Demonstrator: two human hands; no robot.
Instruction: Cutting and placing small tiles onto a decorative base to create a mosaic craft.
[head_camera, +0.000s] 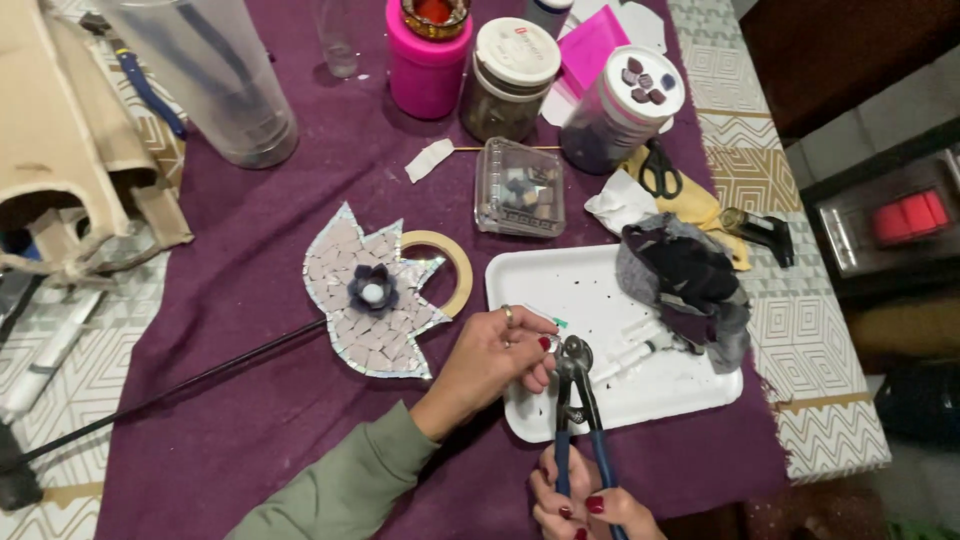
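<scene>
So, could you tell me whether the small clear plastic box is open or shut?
Shut: the clear plastic box has its lid down flat over the tile pieces inside.

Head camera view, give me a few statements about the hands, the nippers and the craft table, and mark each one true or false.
1. The right hand grips the blue-handled nippers. True.
2. The left hand rests on the mosaic flower piece. False: it is at the nipper head, over the edge of the white tray.
3. The table cover is green. False: it is purple.
4. A roll of tape lies partly under the mosaic piece. True.
5. Black scissors lie on a yellow cloth. True.
</scene>
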